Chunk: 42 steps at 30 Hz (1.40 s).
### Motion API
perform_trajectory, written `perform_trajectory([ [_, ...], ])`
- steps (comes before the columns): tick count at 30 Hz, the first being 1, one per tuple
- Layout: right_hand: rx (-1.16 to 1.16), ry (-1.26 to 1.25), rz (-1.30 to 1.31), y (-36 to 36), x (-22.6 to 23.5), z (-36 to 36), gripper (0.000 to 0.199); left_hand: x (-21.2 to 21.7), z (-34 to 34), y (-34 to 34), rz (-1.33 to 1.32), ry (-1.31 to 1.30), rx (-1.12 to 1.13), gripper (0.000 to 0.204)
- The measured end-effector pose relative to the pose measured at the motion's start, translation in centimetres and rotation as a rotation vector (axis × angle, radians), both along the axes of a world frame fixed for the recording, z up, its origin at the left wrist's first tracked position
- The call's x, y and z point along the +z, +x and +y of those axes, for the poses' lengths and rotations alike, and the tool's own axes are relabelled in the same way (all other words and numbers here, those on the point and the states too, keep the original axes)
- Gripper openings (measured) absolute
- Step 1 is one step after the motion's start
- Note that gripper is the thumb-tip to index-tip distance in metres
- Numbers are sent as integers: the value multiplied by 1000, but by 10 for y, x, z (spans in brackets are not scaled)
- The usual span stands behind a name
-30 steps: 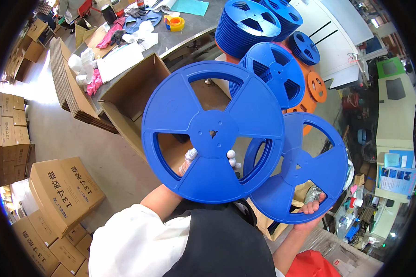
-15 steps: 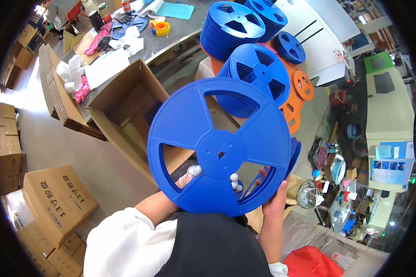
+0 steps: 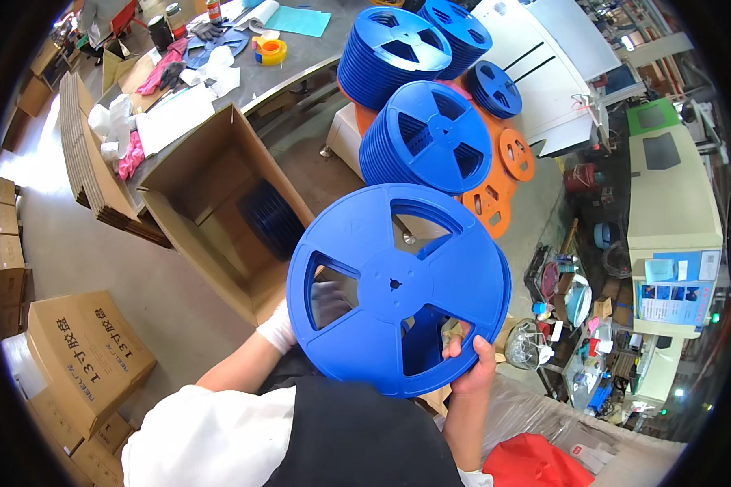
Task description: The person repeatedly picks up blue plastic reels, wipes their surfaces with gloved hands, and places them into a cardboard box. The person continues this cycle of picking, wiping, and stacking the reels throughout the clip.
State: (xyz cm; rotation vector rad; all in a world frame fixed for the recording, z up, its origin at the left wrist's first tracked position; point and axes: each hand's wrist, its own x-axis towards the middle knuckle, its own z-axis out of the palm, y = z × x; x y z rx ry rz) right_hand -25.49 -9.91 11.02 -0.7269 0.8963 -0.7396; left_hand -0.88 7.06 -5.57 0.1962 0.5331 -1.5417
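Head view, from the left: closed cardboard cartons (image 3: 81,357) with printed sides are seen on the floor at the lower left, and flattened cardboard sheets (image 3: 85,174) are leaned beside a metal worktable (image 3: 300,57) strewn with paper, pink gloves and a roll of yellow tape (image 3: 270,50). An open cardboard box (image 3: 211,211) is set against the table's near edge, and a row of dark blue reels (image 3: 270,217) is stood on edge inside it. Just right of the box, the left hand (image 3: 296,318), covered by a white glove, is placed behind a large blue plastic reel (image 3: 398,288); its fingers are glimpsed through a cut-out in the flange, pressed to the back of the reel, though how tightly they are curled cannot be told. The reel is held up in front of the chest, tilted, facing the camera, with a second blue flange just visible behind its right edge. At the reel's lower right rim, the bare right hand (image 3: 471,367) is closed on the edge, thumb on the front face and fingers wrapped behind. Beyond, stacks of blue reels (image 3: 426,134) are piled on an orange surface, with orange reels (image 3: 516,154) lying beside them. At the far right, a beige machine cabinet (image 3: 666,203) is seen.
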Motion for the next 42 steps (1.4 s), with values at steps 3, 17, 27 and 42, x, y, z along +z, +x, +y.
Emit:
perform_trajectory([
  [3,-58,-57,50,2,6,8,57,2,21,21,-418,870,205,26],
  [17,100,-249,244,27,36,54,53,90,-71,-19,-1090,662,-97,62],
  [27,73,-211,268,26,35,59,59,74,-83,-23,-1118,704,-53,38],
  [42,112,-202,168,4,21,52,60,78,-79,-19,-1256,526,45,74],
])
